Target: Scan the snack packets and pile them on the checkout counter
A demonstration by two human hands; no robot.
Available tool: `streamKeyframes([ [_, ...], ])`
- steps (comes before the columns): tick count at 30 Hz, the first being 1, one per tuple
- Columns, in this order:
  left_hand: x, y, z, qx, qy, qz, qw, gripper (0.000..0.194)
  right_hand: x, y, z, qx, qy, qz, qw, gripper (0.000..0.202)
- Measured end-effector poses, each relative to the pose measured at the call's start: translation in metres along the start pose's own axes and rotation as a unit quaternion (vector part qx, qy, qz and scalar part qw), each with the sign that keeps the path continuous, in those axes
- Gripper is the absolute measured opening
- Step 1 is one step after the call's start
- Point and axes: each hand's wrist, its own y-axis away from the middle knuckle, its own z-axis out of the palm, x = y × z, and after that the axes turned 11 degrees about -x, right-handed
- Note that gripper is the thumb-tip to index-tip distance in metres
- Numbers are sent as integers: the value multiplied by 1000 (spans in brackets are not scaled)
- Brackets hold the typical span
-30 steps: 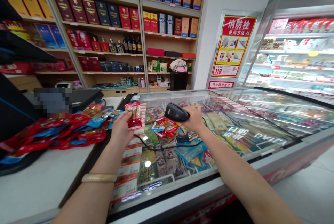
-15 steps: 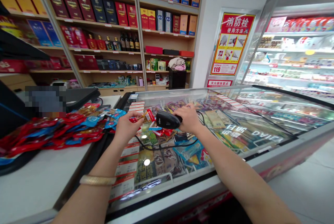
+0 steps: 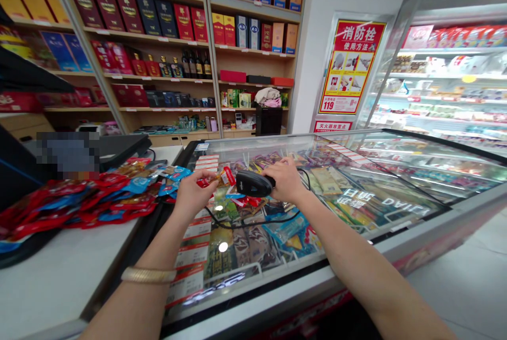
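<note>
Over the freezer's glass lid, my right hand (image 3: 284,177) is wrapped round the handle of a black barcode scanner (image 3: 253,183), whose head points left. My left hand (image 3: 194,189) is closed, pinching the edge of a small red snack packet (image 3: 226,176) in front of the scanner. The fingertips partly cover that packet. Red and blue packets (image 3: 247,201) lie on the glass below the scanner. A black cable (image 3: 253,224) loops over the lid. To the left, a heap of red and blue snack packets (image 3: 114,195) spreads on the white counter (image 3: 79,276).
The chest freezer (image 3: 293,276) holds wrapped ice creams under its glass. Beside the heap stands a dark checkout machine (image 3: 122,144). Shelves of boxed bottles (image 3: 154,15) line the back wall. At the right is a lit display fridge (image 3: 443,76).
The packet in my left hand has shifted slightly, and more red shows by the fingers. My right hand and the scanner stay almost in place.
</note>
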Motion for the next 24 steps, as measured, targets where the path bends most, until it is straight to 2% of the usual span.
streamKeyframes([
  [4,-1,0,4,-7,-10,19,1000,23,9,0,2,32,0,29,999,31],
  [9,-4,1,33,-30,-69,200,977,24,41,7,2,124,3,170,978,28],
  [13,-11,2,64,-116,-127,280,944,33,69,15,6,171,0,267,948,24],
  [16,-13,5,79,-186,-181,328,908,37,79,18,12,176,2,296,939,24],
  [18,-12,9,82,-226,-214,355,881,37,81,18,16,163,4,300,940,23],
  [20,-8,11,80,-236,-232,360,872,39,80,18,18,151,9,294,944,20],
  [22,-4,12,73,-204,-236,340,887,41,78,17,20,146,14,284,948,18],
  [24,-2,8,60,-148,-244,300,910,42,77,16,21,146,13,278,949,19],
])
